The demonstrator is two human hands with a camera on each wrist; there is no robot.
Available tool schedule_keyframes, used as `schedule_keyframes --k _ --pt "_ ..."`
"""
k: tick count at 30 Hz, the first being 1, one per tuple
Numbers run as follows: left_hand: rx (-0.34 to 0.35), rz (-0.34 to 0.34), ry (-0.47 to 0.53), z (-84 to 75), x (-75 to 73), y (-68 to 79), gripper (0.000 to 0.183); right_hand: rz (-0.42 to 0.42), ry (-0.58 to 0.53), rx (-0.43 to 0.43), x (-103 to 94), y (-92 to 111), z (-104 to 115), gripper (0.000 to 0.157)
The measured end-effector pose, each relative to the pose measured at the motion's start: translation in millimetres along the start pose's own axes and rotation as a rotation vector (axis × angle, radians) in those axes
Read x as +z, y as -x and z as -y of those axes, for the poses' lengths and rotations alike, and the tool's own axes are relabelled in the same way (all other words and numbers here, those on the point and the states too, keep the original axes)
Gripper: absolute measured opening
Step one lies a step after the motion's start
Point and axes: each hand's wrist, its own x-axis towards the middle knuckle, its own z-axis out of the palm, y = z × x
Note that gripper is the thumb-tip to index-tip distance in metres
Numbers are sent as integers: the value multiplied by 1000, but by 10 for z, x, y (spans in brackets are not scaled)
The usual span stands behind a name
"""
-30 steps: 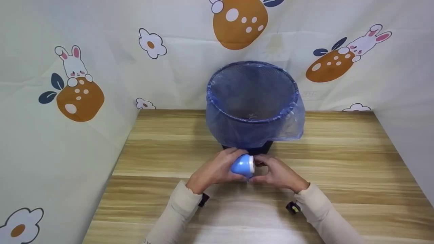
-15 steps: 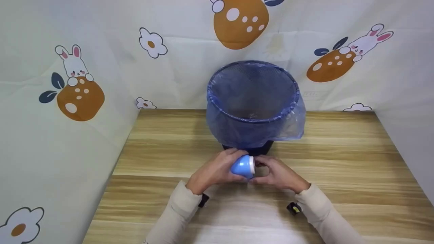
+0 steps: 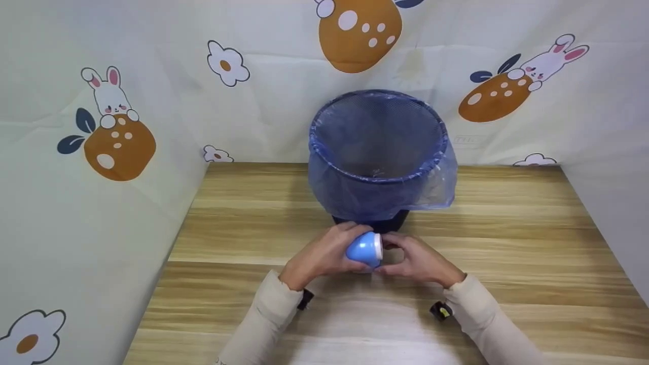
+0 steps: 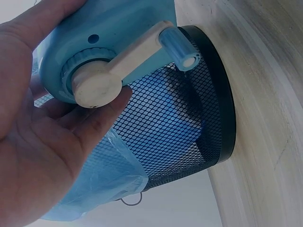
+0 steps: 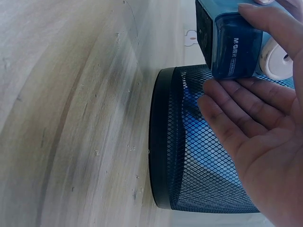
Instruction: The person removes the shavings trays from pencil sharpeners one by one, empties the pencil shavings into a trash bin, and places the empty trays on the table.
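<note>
A blue pencil sharpener [image 3: 361,249] hangs in front of the bin, its white ring facing right in the head view. My left hand [image 3: 324,251] grips its body from the left, thumb on one side and fingers on the other. The left wrist view shows its white crank [image 4: 137,52] with a blue knob, close to those fingers. From the right, my right hand [image 3: 418,261] pinches the sharpener between thumb and fingers. In the right wrist view that thumb lies on the dark translucent shavings drawer [image 5: 236,49], with several fingertips under it.
A black mesh bin [image 5: 208,156] with a blue liner bag [image 3: 360,200] folded over its rim stands right behind the hands. It rests on a wood-grain table [image 3: 243,228]. Printed cloth walls [image 3: 274,116] enclose the back and sides.
The sharpener and both hands have shifted only very slightly to the right; the hold is the same.
</note>
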Motion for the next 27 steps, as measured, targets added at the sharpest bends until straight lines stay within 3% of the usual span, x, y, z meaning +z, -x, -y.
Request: schedule_keyframes --k 13,27 --pt "-1 16 10 -5 -4 -6 67 12 -15 11 -5 3 -19 54" --pt "4 -14 20 7 17 -24 65 -29 5 4 7 0 -9 56"
